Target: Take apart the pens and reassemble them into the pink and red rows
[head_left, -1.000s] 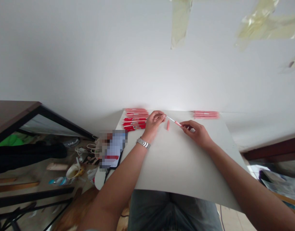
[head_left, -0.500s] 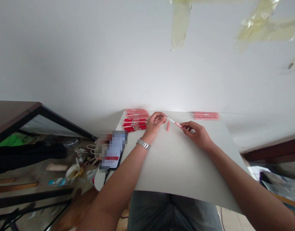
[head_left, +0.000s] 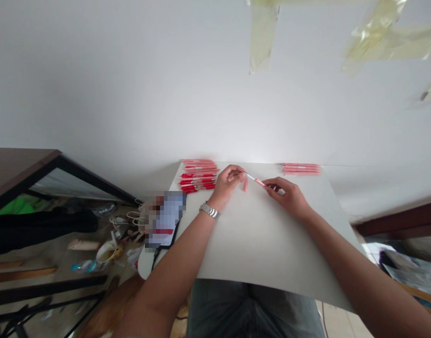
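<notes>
The fingers of our left hand [head_left: 229, 182] and right hand [head_left: 287, 197] seem to pinch a thin pink pen [head_left: 258, 181]; any slip could drop it.

A silver metal wristwatch [head_left: 208, 210] sits on the left wrist, its bracelet made of short, polished links set in rows that catch the light along the outer edge. The dial is turned out of view. The left forearm [head_left: 176, 263] and the right forearm [head_left: 356, 258] are bare as far as they show, and so are the left hand [head_left: 227, 184] and the right hand [head_left: 288, 197]. Low in the middle of the view are jeans [head_left: 252, 312] of faded grey-blue denim, darker along the central seam and softly creased over the thighs.
</notes>
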The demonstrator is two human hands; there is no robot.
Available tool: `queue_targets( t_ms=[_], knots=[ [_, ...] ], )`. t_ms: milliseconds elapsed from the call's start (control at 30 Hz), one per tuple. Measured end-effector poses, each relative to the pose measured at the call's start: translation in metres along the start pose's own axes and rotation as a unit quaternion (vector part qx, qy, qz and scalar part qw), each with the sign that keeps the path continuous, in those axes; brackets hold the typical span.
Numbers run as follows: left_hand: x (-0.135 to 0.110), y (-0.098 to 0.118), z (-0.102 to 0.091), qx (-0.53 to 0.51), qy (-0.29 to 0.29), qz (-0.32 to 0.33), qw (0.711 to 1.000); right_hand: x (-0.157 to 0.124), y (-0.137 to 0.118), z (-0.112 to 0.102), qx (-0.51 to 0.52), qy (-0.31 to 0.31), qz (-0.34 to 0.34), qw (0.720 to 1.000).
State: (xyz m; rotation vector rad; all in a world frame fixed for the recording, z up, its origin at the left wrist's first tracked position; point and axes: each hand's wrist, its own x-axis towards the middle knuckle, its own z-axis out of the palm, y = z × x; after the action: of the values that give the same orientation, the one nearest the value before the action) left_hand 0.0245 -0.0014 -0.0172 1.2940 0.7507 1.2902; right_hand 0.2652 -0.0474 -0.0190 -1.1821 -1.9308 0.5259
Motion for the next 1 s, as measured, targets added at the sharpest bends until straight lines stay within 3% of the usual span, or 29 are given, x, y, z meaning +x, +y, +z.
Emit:
queue_targets(
  t_ms=[1000],
  knots=[
    [-0.0006, 0.0015, -0.0001, 0.024, -0.024, -0.015, 0.999, -0.0006, 0.0022, -0.0002, -0.006, 0.001, -0.004, 1.0]
  ],
)
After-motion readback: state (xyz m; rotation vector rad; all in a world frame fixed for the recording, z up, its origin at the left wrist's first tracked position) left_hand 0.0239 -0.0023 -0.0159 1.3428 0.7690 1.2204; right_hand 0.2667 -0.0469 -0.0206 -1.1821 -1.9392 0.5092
